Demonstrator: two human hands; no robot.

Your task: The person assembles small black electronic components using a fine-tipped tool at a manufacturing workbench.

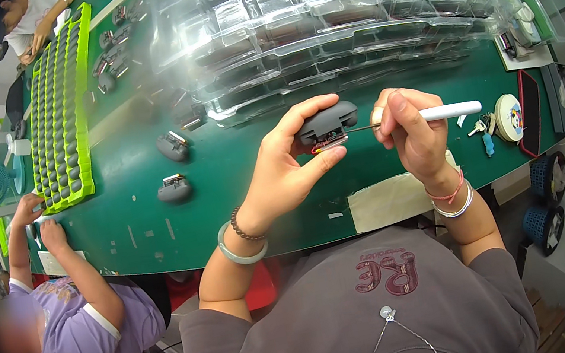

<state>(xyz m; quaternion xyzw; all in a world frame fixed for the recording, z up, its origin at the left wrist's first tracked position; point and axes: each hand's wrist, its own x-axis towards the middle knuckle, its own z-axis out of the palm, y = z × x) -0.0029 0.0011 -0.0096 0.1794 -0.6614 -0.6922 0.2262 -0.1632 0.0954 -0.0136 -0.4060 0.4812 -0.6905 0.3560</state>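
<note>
My left hand [279,166] grips a rounded dark grey plastic casing [325,120] between thumb and fingers. Its underside is uncovered, showing a small circuit board and red wire. In my right hand [412,132] is a slim tool [459,109] with a white handle, which extends to the right. The tool's thin metal shaft points left at the casing's exposed parts; whether its tip touches them is too small to tell. Two similar grey casings, one upper [174,147] and one lower [174,189], lie on the green table [231,185] to the left.
Stacked clear plastic trays [315,19] fill the far side. Beyond the left casings stands a bright green rack [63,109] of grey pieces, with two people beside it. At right lie keys [483,126], a round pouch [509,117] and a red-edged phone [530,112].
</note>
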